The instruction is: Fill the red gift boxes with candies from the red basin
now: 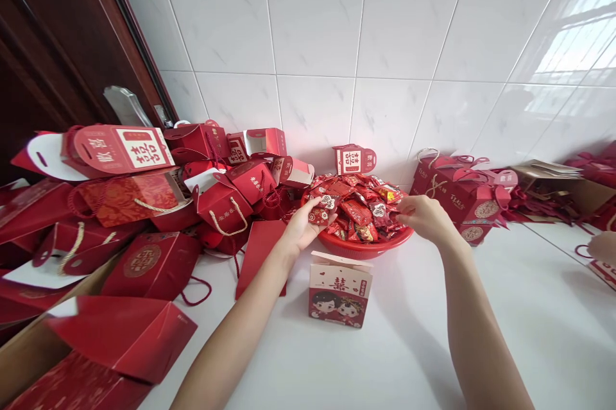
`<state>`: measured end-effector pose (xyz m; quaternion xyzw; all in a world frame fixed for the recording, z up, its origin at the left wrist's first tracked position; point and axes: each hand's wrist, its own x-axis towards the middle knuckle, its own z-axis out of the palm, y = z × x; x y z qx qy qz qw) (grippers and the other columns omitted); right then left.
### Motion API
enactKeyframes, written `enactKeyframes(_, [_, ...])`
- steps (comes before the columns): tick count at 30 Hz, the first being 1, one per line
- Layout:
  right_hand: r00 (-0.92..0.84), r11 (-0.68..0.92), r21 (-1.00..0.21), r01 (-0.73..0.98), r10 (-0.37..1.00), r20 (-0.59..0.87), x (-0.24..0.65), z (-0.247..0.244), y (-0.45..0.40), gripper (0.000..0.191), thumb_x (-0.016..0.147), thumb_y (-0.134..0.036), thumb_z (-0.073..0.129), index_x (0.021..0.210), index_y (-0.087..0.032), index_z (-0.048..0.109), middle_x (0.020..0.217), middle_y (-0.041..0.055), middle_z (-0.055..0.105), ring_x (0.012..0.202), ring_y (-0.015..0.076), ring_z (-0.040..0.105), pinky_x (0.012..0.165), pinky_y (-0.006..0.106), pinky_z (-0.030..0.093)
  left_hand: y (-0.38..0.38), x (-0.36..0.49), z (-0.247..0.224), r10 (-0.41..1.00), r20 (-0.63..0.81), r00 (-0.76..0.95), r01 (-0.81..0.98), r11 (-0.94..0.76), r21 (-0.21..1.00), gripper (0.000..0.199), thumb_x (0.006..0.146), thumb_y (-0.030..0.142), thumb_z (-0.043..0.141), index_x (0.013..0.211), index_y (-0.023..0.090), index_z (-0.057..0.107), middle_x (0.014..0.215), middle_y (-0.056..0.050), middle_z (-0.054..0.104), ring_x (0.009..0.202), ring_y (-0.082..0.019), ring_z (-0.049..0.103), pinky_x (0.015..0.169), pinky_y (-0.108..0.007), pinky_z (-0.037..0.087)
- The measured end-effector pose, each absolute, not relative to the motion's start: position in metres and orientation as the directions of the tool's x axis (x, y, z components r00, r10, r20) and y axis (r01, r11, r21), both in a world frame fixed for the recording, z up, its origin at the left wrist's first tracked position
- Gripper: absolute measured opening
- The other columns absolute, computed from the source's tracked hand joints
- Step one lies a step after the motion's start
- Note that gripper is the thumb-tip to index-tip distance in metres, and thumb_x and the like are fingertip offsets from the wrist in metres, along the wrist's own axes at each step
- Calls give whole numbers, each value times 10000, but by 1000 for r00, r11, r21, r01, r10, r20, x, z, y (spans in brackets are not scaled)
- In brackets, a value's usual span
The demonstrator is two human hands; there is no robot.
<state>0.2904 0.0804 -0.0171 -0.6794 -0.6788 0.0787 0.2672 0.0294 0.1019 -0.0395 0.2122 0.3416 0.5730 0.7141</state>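
Over the left part of the red basin (pixel 368 251), the left hand (pixel 302 228) grips small red packets (pixel 323 210) between its thumb and fingers, their printed faces turned up. Across from it, the right hand (pixel 423 216) reaches to the basin's right edge with its fingers bent in toward the thumb; whether anything is pinched between them, I cannot tell. Wrapped sweets (pixel 357 211), mostly red with a few yellow patches, heap up inside the basin, which sits on the white tabletop (pixel 399 358) near the tiled wall (pixel 315 25). Just in front of the basin, between the two forearms, a cartoon-couple carton (pixel 339 292) stands upright. Behind the sweets, close to the wall, is a small red box (pixel 355 160) with a pale printed panel. To the left, red gift boxes (pixel 224 208), many with cord handles, lie piled at various angles, and a plain red piece (pixel 260 257) lies beside the left forearm. More handled boxes (pixel 450 188) stand grouped to the right of the basin. At the far right edge, part of another person's hand (pixel 603 248) shows above a partly visible red box (pixel 604 273).
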Motion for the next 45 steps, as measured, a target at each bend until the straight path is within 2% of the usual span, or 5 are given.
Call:
enactKeyframes(4, [-92, 122, -284, 951, 989, 119, 286, -21, 84, 228, 645, -140, 687, 843, -233, 753, 845, 45, 729, 846, 248, 653, 641, 278, 413, 101, 30, -40, 963, -243, 113, -664, 255, 703, 76, 887, 124, 622, 874, 141, 695, 823, -56, 758, 687, -156, 719, 634, -278, 613])
enactKeyframes(15, [-262, 291, -291, 912, 956, 134, 292, -34, 99, 204, 821, -254, 568, 703, -207, 728, 678, 15, 667, 655, 163, 556, 603, 256, 361, 102, 30, -43, 966, -238, 104, -689, 243, 683, 86, 894, 110, 618, 874, 137, 697, 865, -64, 768, 744, -171, 731, 773, -364, 640])
enactKeyframes(19, [-291, 319, -315, 894, 947, 134, 292, -35, 100, 161, 771, -265, 636, 847, -212, 768, 808, 27, 724, 726, 181, 604, 646, 253, 397, 103, 30, -43, 968, -230, 99, -693, 233, 682, 112, 913, 86, 591, 883, 126, 692, 850, -59, 770, 731, -165, 731, 798, -382, 644])
enactKeyframes(37, [-218, 239, -381, 893, 971, 99, 279, -33, 93, 745, 668, -166, 746, 1395, -169, 583, 1296, 127, 674, 1103, 288, 637, 896, 327, 486, 103, 31, -44, 972, -203, 115, -694, 224, 684, 121, 912, 74, 586, 900, 111, 701, 849, -77, 766, 751, -176, 735, 827, -400, 645])
enactKeyframes(45, [-241, 278, -306, 911, 958, 153, 273, -28, 92, 320, 763, -176, 672, 1076, -187, 733, 905, 54, 742, 765, 198, 643, 670, 262, 427, 104, 30, -46, 974, -188, 125, -694, 221, 685, 146, 917, 70, 577, 874, 112, 709, 866, -78, 767, 775, -178, 734, 854, -415, 634])
